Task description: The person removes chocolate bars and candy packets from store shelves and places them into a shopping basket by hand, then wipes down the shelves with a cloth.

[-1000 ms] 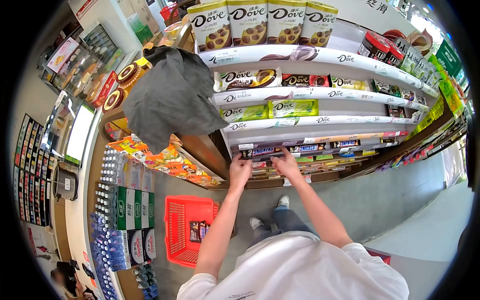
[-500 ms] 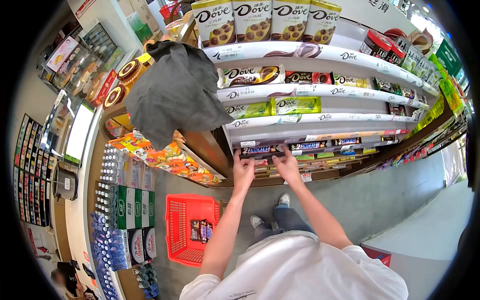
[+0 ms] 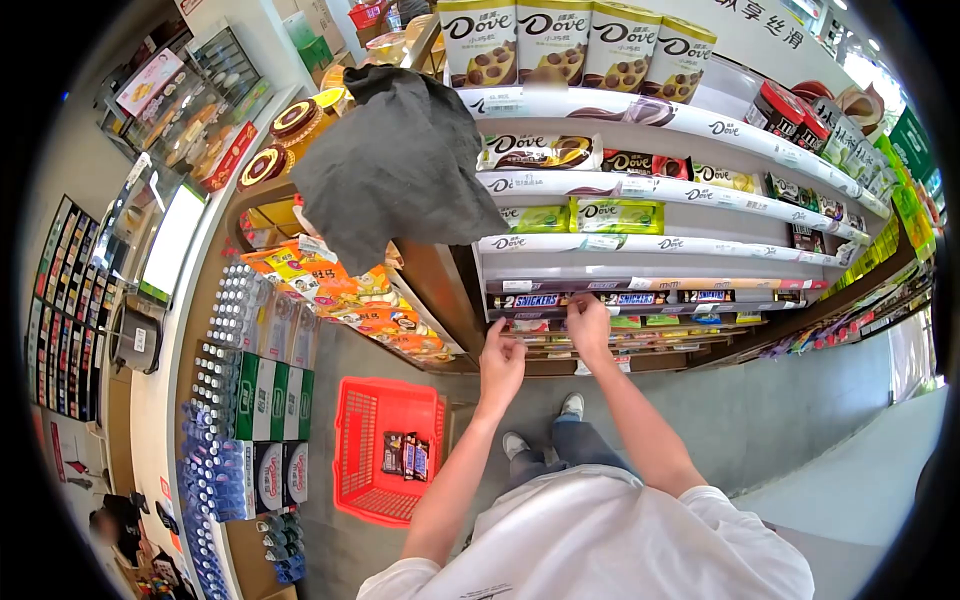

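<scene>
A dark Snickers bar (image 3: pixel 532 301) lies along the low shelf row, its label facing me. At its right end, the fingers of my right hand (image 3: pixel 590 325) are bunched together against it; the fingertips are partly hidden. My left hand (image 3: pixel 503 370) is just below the shelf edge, apart from the bar, with thumb and index finger spread and nothing held. Further right in the same row sit another Snickers bar (image 3: pixel 634 298) and a third Snickers bar (image 3: pixel 708 296).
On the floor to the left stands a red basket (image 3: pixel 345 450) with several chocolate packs (image 3: pixel 407 456) inside. A dark cloth (image 3: pixel 395 165) covers the shelf corner. Dove pouches (image 3: pixel 553 45) line the top shelf. Bottled drinks (image 3: pixel 225 370) stand by the counter at left.
The Snickers bar, held at both ends before, now rests on the shelf. My left hand has come off it and dropped lower. The view has shifted slightly.
</scene>
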Tool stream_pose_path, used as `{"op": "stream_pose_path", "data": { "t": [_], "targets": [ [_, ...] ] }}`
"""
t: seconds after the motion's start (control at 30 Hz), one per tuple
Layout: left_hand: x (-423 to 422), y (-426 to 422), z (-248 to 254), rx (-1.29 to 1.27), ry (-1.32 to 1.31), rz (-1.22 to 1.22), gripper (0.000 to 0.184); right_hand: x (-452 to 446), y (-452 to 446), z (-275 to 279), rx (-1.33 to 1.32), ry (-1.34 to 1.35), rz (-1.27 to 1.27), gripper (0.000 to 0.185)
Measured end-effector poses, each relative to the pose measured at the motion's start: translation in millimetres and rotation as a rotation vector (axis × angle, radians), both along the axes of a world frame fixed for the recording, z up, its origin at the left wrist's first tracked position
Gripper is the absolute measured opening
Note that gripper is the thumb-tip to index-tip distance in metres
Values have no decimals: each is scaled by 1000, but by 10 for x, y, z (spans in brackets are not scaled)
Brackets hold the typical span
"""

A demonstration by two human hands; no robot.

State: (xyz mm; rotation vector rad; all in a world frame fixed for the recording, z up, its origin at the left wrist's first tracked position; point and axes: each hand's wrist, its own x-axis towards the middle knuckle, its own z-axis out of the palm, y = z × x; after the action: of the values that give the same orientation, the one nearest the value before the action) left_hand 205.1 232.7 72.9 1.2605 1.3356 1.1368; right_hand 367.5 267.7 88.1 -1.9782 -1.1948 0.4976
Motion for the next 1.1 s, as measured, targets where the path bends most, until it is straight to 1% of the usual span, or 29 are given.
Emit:
{"op": "stream_pose_path", "data": {
  "t": [0.07, 0.1, 0.17, 0.23, 0.37, 0.47, 0.53, 0.6, 0.63, 0.67, 0.7, 0.73, 0.77, 0.8, 0.87, 0.93, 1.0, 1.03, 1.1],
  "targets": [
    [-15, -148, -29, -47, -47, -18, 47, -15, -34, 10, 111, 152, -2, 18],
    [-19, -217, -72, -70, -61, -5, 42, -36, -63, 35, 111, 149, 1, 18],
    [-37, -314, -153, -97, -53, -13, 41, -77, -108, 91, 257, 195, -51, 18],
    [-47, -380, -218, -119, -45, -11, 35, -75, -167, 26, 298, 173, -50, 18],
    [-71, -357, -247, -98, -90, -14, 31, -60, -406, -11, 364, 172, -71, 16],
    [-13, -220, -128, -97, -91, -2, 28, -52, -516, -90, 413, 186, -85, 15],
    [19, -124, -68, -83, -93, 11, 27, -48, -613, -23, 422, 183, -81, 15],
    [41, -77, -18, -58, -82, 31, 26, -38, -680, 38, 457, 174, -11, 13],
    [47, -76, 6, -89, -96, 24, 28, -22, -692, 39, 500, 146, 24, 9],
    [52, -84, 25, -121, -111, 19, 31, -2, -697, 50, 510, 150, 31, 9],
    [55, -111, 39, -112, -108, 26, 31, 12, -719, 115, 564, 63, 126, 8],
    [61, -157, 43, -224, -273, -22, 34, 24, -751, 223, 615, -25, 221, 8],
    [74, -211, 41, -337, -439, -71, 37, 28, -786, 323, 634, -30, 275, 11],
    [72, -255, 35, -332, -438, -62, 37, 48, -807, 345, 638, -26, 284, 11],
    [74, -334, 32, -513, -911, -241, 41, 107, -867, 361, 684, -61, 403, 12],
    [144, -495, 83, -490, -930, -213, 41, 164, -977, 418, 687, -23, 437, 14],
    [211, -626, 81, -507, -1034, -115, 43, 239, -1064, 379, 743, 11, 482, 16],
    [241, -695, 62, -511, -1028, -92, 43, 274, -1123, 331, 759, 9, 487, 16],
    [310, -863, 2, -495, -1110, -88, 46, 344, -1267, 250, 722, 51, 506, 16]
  ]
}}
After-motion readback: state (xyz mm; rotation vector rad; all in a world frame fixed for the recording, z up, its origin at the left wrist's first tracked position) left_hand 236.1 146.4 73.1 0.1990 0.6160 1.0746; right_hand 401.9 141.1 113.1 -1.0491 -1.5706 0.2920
